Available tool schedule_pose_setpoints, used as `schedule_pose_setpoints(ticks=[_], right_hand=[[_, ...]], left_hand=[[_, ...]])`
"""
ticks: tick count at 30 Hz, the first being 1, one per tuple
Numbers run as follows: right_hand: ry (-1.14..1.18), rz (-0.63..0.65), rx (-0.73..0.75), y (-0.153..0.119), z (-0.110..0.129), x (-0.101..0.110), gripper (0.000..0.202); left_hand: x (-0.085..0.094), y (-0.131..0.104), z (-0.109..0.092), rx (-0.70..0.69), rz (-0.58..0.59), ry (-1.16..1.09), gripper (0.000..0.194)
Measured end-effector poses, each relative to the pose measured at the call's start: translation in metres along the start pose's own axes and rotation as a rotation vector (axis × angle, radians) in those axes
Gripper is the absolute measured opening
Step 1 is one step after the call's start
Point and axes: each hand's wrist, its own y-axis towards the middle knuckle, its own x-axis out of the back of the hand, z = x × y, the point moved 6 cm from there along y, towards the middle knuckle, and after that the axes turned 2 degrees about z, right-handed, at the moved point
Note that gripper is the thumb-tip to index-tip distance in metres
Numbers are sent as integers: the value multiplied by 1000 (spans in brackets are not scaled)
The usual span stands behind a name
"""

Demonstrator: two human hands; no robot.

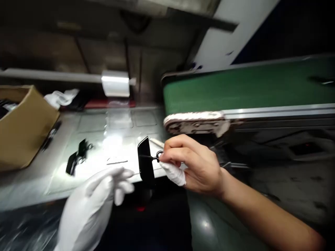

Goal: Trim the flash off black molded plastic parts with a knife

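A thin black plate [145,160] with a small ring on a short stem hangs over the table's front edge. My right hand [192,164], bare but for a white covering on the thumb, pinches the ring. To the left of the plate is my left hand [96,202] in a white glove, its fingers apart and slightly curled, touching nothing. Black parts [77,157] with a similar ring lie on the lit table [89,125] beyond the left hand. A thin dark strip [117,162] rests just past the gloved fingertips.
A cardboard box [26,129] with dark items stands at the left. A clear film roll [115,83] is mounted behind the table. The green conveyor belt [248,87] runs along the right. A pale stick [157,142] lies behind the right hand.
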Motion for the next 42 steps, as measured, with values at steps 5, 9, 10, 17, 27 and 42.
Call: schedule_pose_setpoints(ticks=[5, 9, 10, 17, 27, 42], right_hand=[[107, 109, -58, -17, -7, -69, 29], [139, 101, -100, -30, -13, -95, 27], [147, 92, -108, -32, -14, -100, 26], [183, 24, -103, -42, -17, -111, 16], [187, 28, -79, -54, -19, -106, 24], [207, 5, -75, -59, -17, -105, 25]], left_hand=[[11, 1, 37, 134, 59, -106, 41], [23, 0, 51, 182, 100, -52, 47], [26, 0, 54, 193, 104, -40, 45], [31, 1, 65, 247, 121, -53, 38], [22, 3, 66, 254, 131, 24, 42], [22, 1, 68, 263, 100, 69, 43]])
